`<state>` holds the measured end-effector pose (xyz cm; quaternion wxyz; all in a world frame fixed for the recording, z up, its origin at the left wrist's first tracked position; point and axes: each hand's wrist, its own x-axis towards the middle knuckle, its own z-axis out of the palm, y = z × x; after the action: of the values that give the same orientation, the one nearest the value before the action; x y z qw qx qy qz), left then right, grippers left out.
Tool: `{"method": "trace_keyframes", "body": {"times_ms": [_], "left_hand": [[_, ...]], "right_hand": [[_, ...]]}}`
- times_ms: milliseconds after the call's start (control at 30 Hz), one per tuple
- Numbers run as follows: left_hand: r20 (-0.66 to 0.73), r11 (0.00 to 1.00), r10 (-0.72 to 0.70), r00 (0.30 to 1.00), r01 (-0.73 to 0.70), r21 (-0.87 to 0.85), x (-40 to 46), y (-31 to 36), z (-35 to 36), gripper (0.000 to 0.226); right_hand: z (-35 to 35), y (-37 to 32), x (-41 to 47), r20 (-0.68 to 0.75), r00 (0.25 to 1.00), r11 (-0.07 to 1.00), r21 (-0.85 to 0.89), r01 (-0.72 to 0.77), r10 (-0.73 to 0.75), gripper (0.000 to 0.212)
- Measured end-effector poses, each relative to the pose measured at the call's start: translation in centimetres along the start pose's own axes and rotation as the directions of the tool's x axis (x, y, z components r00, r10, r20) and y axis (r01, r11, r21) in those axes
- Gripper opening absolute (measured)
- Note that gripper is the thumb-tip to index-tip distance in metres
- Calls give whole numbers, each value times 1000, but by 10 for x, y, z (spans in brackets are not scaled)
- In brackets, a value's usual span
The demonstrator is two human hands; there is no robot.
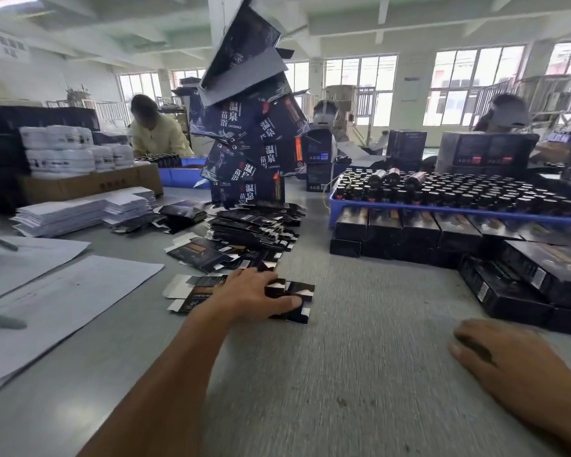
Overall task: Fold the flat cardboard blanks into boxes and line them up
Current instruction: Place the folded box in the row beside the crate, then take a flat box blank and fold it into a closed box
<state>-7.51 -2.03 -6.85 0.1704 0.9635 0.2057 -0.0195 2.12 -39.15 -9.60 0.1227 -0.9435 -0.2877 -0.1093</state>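
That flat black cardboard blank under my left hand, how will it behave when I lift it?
The flat blank looks thin, so it is probably light and may flex. Its loose flaps will likely swing. The glossy print could be slippery under the left hand.

Grey table (360, 374). On it: flat dark blank (290, 296) near centre, heap of blanks (254, 229) behind, white sheet stacks (80, 212) left, large white paper (63, 308) near left edge, brown carton (89, 184) far left, folded black boxes (409, 232) in rows right, blue tray (442, 211) atop them.
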Motion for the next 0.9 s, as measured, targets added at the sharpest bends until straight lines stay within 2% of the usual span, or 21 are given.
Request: {"method": "trace_keyframes", "body": {"times_ms": [100, 267, 367, 500, 633, 700, 800, 833, 900], "left_hand": [[106, 999, 36, 994, -32, -43, -1, -17, -15, 108], [179, 983, 81, 981, -49, -179, -1, -29, -20, 83], [134, 984, 31, 991, -7, -179, 0, -32, -19, 72], [93, 996, -24, 995, 32, -83, -1, -37, -20, 93], [105, 999, -8, 994, 14, -51, -3, -34, -23, 103], [131, 997, 10, 991, 0, -77, -2, -32, -23, 107], [181, 998, 10, 983, 1, -58, -3, -29, -21, 126], [185, 998, 16, 983, -5, -63, -2, -29, -20, 125], [184, 994, 33, 982, -14, -106, -1, -30, -19, 106]], "right_hand": [[-1, 0, -2, 2, 1000, 1000, 14, 7, -7, 11], [-3, 1, -3, 12, 1000, 1000, 1, 7, -7, 14], [-5, 0, -4, 16, 1000, 1000, 14, 7, -7, 14], [-5, 2, -5, 26, 999, 999, 32, 36, -37, 13], [-6, 2, -5, 20, 999, 998, 50, 41, -42, 14], [-6, 1, -6, 21, 999, 997, 59, 49, -50, 13], [-7, 0, -6, 35, 997, 995, 70, 64, -67, 3], [-7, 0, -5, 41, 997, 996, 67, 66, -69, 4], [-6, 2, -4, 38, 997, 996, 55, 68, -70, 6]]}}
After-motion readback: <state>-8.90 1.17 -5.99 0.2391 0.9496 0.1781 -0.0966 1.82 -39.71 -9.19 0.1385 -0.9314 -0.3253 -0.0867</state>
